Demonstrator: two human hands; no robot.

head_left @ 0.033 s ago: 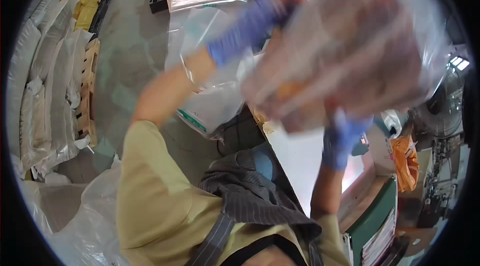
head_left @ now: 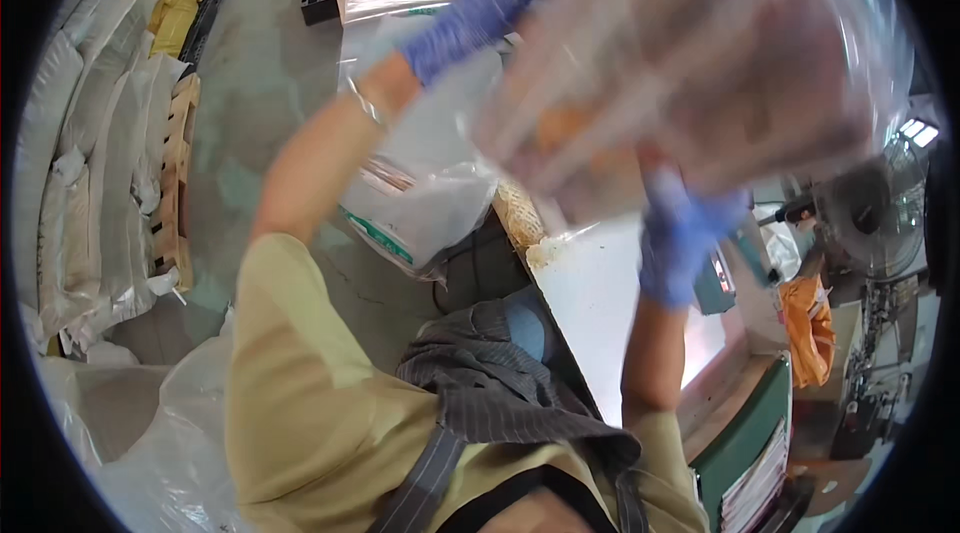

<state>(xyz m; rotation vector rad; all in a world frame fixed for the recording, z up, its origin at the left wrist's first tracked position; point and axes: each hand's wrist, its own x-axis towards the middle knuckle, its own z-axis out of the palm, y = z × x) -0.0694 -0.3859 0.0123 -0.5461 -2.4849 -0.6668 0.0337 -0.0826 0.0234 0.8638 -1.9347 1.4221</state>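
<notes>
Both hands, in blue gloves, hold a clear plastic bag (head_left: 690,63) up close to the camera, well above the white counter (head_left: 600,303). The left hand (head_left: 475,13) grips the bag's upper left edge, fingers closed on the plastic. The right hand (head_left: 680,238) clutches it from underneath. The bag is blurred; pale brown and orange contents show through it, too smeared to tell what they are. Below it, another clear bag (head_left: 430,203) with a green stripe hangs by the counter's edge. White sacks (head_left: 90,163) lie stacked on the floor to the left, and an orange bag (head_left: 808,328) sits at the right.
</notes>
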